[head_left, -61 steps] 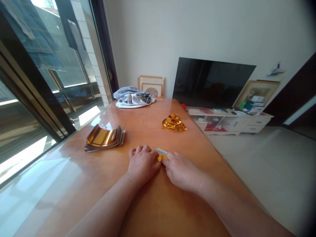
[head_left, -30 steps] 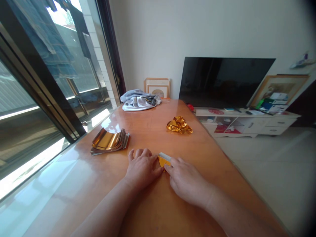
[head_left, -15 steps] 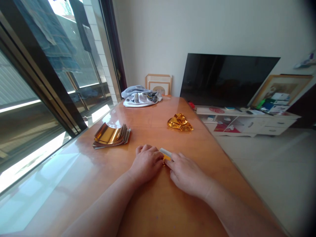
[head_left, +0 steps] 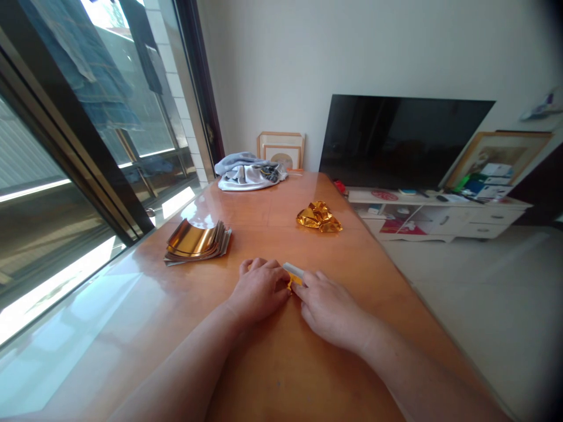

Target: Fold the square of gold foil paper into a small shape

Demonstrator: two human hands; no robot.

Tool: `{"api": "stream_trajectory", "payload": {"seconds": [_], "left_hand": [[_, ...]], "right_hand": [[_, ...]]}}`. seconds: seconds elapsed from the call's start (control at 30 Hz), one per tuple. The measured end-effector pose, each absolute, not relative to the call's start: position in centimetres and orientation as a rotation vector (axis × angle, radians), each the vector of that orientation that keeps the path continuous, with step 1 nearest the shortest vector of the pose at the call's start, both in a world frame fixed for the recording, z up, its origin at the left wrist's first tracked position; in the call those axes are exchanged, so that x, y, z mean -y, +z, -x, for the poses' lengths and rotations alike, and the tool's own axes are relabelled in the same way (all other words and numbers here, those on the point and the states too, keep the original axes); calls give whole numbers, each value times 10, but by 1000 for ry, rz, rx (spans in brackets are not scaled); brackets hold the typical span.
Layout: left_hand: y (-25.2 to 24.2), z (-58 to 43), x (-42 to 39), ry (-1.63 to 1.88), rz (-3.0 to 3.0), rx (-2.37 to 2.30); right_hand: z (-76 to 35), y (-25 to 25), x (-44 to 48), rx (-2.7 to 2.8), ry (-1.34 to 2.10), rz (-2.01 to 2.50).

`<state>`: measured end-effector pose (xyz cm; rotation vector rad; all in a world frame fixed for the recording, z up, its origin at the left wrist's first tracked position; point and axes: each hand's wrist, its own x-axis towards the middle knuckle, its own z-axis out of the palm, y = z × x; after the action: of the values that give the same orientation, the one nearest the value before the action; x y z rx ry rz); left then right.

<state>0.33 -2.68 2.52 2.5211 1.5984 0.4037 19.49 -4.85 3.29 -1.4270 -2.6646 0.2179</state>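
Note:
My left hand (head_left: 261, 289) and my right hand (head_left: 329, 305) meet over the middle of the wooden table. Between their fingertips is a small piece of gold foil paper (head_left: 295, 279) with a pale greyish folded strip along its far edge. Both hands have their fingers closed on this paper, and they hide much of it. To the left lies a curled stack of gold foil paper sheets (head_left: 193, 241). Beyond my right hand sits a crumpled, folded gold foil piece (head_left: 318, 217).
A bundle of light grey-blue cloth (head_left: 248, 172) lies at the table's far end, before leaning picture frames (head_left: 281, 146). A television (head_left: 402, 140) stands on a white cabinet (head_left: 448, 220) to the right. A glass sliding door (head_left: 132, 223) runs along the left.
The view has shifted very slightly. Both hands stay at the gold foil paper, with only small finger movement.

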Motion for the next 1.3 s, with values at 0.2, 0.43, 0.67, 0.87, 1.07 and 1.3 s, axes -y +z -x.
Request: {"api": "stream_trajectory", "payload": {"seconds": [0.2,0.43,0.67,0.87,1.07,1.3], "left_hand": [[26,-1,26,390,-2487,-1570],[24,-5,26,419,-2452,-1645],[23,-9,24,414,-2434,-1689],[21,-10,24,431,-2451,-1697],[21,-10,23,419,-2436,-1704],[20,-9,22,443,-2449,-1684]], "right_hand": [[-196,32,48,2652,227,1409],[-199,28,47,2591,251,1352],[-224,23,9,2194,491,1472],[-227,16,0,2153,498,1568],[-216,20,7,2222,443,1656],[-213,16,8,2255,529,1583]]}}
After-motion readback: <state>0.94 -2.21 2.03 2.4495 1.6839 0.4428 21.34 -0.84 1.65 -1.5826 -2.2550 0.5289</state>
